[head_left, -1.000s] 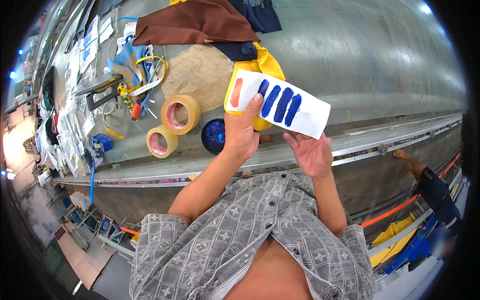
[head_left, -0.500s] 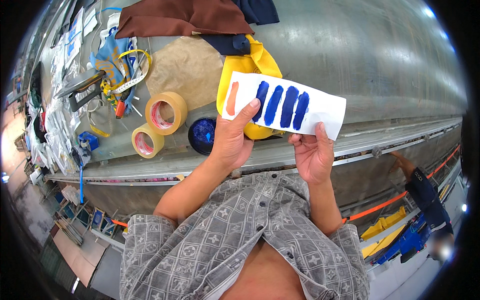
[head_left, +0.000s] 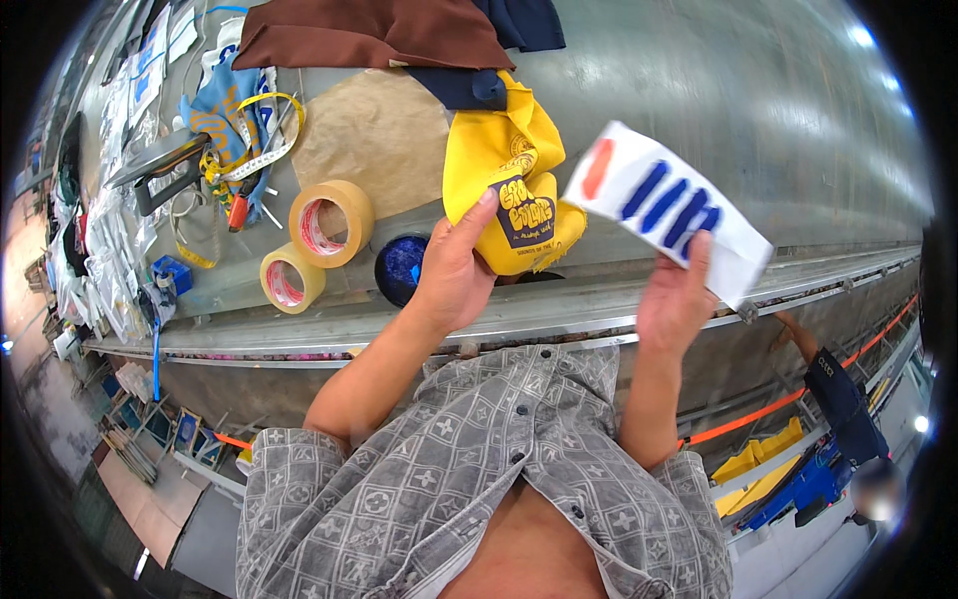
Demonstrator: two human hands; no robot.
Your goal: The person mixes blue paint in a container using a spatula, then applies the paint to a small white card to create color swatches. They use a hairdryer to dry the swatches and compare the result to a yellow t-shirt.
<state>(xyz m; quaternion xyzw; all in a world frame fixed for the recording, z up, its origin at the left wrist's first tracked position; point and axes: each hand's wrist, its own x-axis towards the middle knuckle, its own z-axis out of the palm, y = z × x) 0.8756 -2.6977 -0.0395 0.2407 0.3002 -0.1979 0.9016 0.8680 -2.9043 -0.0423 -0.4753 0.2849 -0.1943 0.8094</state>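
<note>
My left hand (head_left: 455, 275) grips a yellow cloth piece (head_left: 499, 130) with a dark printed patch, its thumb on top and its fingers hidden beneath. Further right, my right hand (head_left: 679, 304) holds a white paper strip (head_left: 736, 268) by its lower edge, thumb on the front. The strip is tilted and slightly blurred; it bears one orange and several dark blue paint strokes. Beside my left hand stands a round tub of blue ink (head_left: 402, 265). Left of that are a larger roll of packing tape (head_left: 356, 215) and a smaller tape roll (head_left: 313, 288).
Brown fabric (head_left: 369, 35) and navy fabric (head_left: 524, 22) lie at the far side of the metal table (head_left: 699, 80), near brown paper (head_left: 369, 130). A yellow measuring tape (head_left: 289, 140) and plastic bags (head_left: 110, 270) are at left. Another person's sleeve (head_left: 843, 394) shows at right.
My right hand has moved right with the paper strip, tilting it away from the yellow cloth. My left hand has let go of the strip, and the cloth's print is uncovered.
</note>
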